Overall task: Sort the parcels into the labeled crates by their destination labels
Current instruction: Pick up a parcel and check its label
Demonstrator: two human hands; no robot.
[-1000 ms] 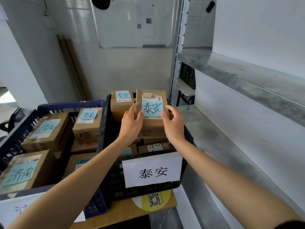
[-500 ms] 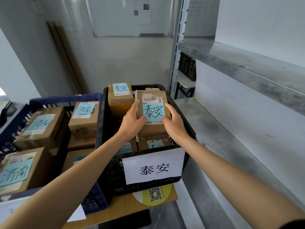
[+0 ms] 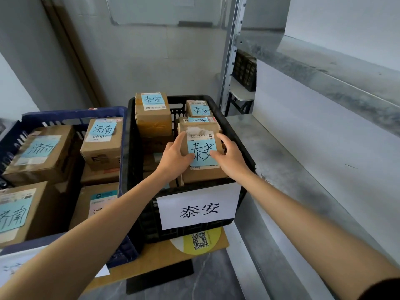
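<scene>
You are at the placing step. The parcel [image 3: 200, 128] with the blue label [image 3: 201, 153] reading 泰安 is clamped between your two hands in the front right part of the black crate [image 3: 133, 161]. The white sign [image 3: 199, 210] on the crate's front carries the same two characters, so the destination looks right. I cannot tell whether the parcel's underside already rests on the boxes beneath, because that contact is hidden.

Your left hand [image 3: 173, 158] grips the parcel's left side, with the thumb tip on the label's lower left corner and the fingers up against the edge. Your right hand [image 3: 232, 158] mirrors it on the right side, thumb tip on the label's lower right. Both forearms reach forward and angle inward, with the wrists above the crate's near rim.

As I judge it, the next move is to lower the parcel until the stack takes its weight. Then spread both hands and lift them straight out, so you neither drag the parcel nor knock the tall box [image 3: 152, 113] at the back left. The blue crate [image 3: 73, 111] just beside holds boxes marked 济南 and plays no part in this step.
</scene>
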